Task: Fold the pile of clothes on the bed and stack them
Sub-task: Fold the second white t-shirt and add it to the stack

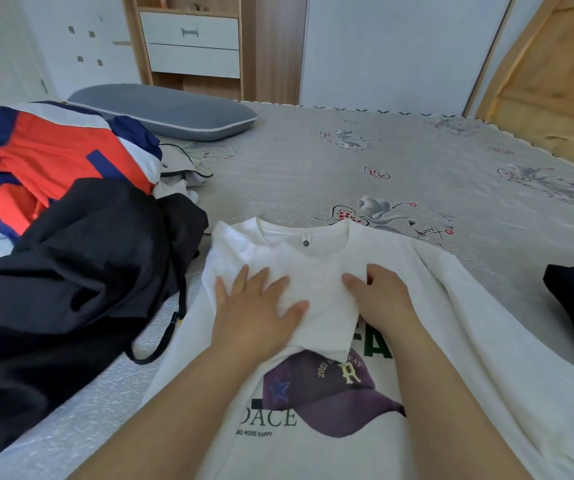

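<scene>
White T-shirt [427,306] flat on bed [347,161] — left hand [257,306], right hand [379,299] pressing folded sleeve, fingers straight.

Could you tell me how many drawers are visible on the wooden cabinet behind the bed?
2: the upper drawer with a handle, and the lower drawer directly beneath it. Others may be out of view above.

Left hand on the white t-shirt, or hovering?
Touching. The head view shows the left hand lying flat, fingers spread, on the folded-in sleeve of the white t-shirt, with no gap under the palm or fingers.
</scene>
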